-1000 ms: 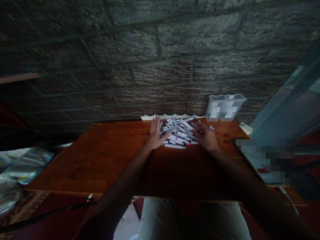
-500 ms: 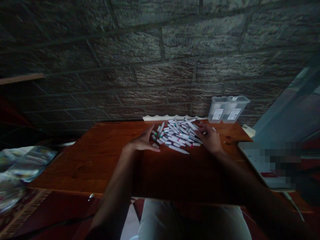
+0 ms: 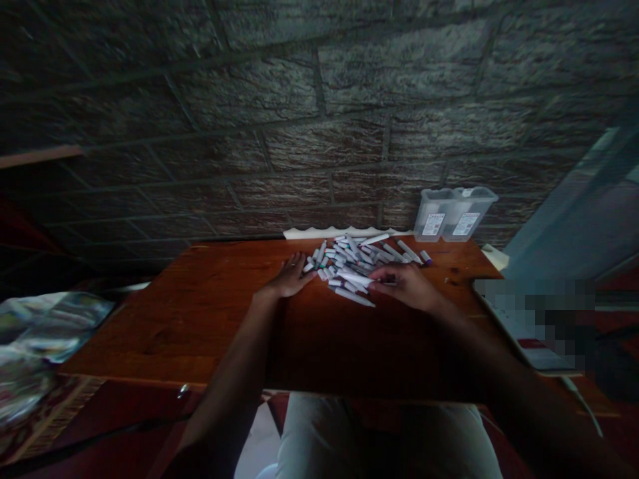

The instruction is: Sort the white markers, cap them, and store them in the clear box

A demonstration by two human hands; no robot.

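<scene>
Nearest the person, in front of the clear bins (image 3: 462, 213) and to their left, a loose marker (image 3: 353, 297) lies slantwise on the wooden table (image 3: 200, 319). It should be light and stiff, not fragile, though its smooth barrel may roll or slip; a pinch at mid-barrel looks surest.

A little beyond, also left of the bins and nearer than them, the right hand (image 3: 407, 283) has its thumb and forefinger closed in what looks like a pinch on the end of a pale marker (image 3: 355, 277) (how its other fingers lie, I can't tell). Held by the end like that, the far tip would probably swing or dip. The left hand (image 3: 289, 277), farther left of the bins, has its thumb standing away from the fingers, at the pile's edge.

The pile of markers (image 3: 344, 253) is on the table, left of the bins. It would likely slide apart under a push, so taking hold of the upper ones seems easiest. They are white to grey with thick barrels, tossed at many angles, some crossing; a few show green or dark bands. Just in front of the bins lies one with a purple end (image 3: 426, 257).

Behind the pile, left of the bins, runs a white wavy-edged strip (image 3: 319, 233), and behind the bins rises a dark block wall (image 3: 299, 146).
</scene>
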